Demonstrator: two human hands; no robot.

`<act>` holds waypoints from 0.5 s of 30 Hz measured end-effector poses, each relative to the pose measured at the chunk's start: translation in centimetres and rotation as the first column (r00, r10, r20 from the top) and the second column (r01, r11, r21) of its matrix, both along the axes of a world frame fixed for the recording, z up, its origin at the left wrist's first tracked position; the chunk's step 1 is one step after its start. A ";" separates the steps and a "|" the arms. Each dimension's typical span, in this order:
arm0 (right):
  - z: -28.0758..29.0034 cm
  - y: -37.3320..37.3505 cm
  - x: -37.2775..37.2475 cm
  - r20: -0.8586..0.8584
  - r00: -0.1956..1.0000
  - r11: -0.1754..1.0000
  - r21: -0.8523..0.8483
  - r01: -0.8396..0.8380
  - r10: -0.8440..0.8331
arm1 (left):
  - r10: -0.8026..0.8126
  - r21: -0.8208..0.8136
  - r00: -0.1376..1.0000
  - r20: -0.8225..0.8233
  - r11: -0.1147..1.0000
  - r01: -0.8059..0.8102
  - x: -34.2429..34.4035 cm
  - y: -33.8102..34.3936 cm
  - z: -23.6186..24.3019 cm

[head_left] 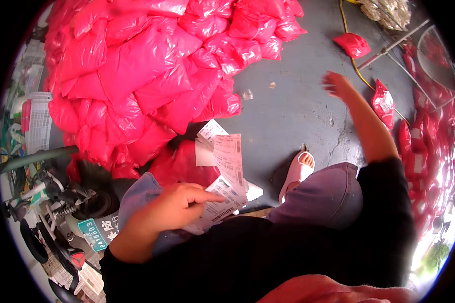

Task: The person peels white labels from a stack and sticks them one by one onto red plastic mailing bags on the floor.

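My left hand (179,204) closes on a strip of printed labels (228,159), lower centre of the frame; my right hand (336,86) is out at upper right.

The labels are thin white paper, creased where they join, covered in small dark print and barcodes; I count at least three panels, fanned upward from my fingers, the lowest partly under them. My right hand is blurred but looks open, its fingers loosely apart, nothing visible in it. Two single bags lie at the right, a plain red bag (352,45) and, below it, a labelled red bag (383,104). Glossy bags crowd a big heap (136,76) at upper left and a second pile (419,156) along the right edge, too many to count. One white sandal (296,174) shows at centre.
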State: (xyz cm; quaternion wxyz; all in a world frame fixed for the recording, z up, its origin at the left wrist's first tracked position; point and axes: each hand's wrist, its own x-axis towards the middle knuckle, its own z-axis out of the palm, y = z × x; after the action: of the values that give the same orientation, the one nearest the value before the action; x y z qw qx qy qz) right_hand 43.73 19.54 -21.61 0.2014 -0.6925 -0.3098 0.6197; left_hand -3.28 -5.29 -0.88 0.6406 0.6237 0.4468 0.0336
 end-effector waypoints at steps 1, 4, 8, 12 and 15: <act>-1.3 2.2 -6.9 0.032 0.986 0.981 -0.111 -0.157 0.162 | 0.006 0.008 1.000 0.011 1.000 -0.006 0.1 0.0 0.2; -3.9 6.3 -21.3 -0.164 0.928 0.864 -0.342 -0.370 0.333 | -0.050 -0.024 0.999 -0.009 0.998 0.050 1.2 1.6 0.5; -9.9 5.2 -31.1 -0.046 0.979 0.973 -0.106 -0.204 0.200 | -0.068 0.031 0.996 -0.056 0.997 0.070 2.1 2.8 0.3; -11.6 6.8 -28.3 -0.112 0.993 0.989 0.145 -0.019 0.035 | -0.045 0.028 0.999 -0.030 0.999 0.046 1.3 3.6 -1.2; -3.1 6.4 -20.7 -0.370 0.911 0.959 0.137 0.247 -0.182 | -0.005 0.041 1.000 -0.024 0.999 0.006 0.4 4.7 -1.0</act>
State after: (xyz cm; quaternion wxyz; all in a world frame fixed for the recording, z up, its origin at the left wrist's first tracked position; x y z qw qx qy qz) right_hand 23.06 25.90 -24.72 0.3828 -0.5785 -0.2455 0.6772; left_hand -2.87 -0.63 -1.90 0.6223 0.6383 0.4519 0.0336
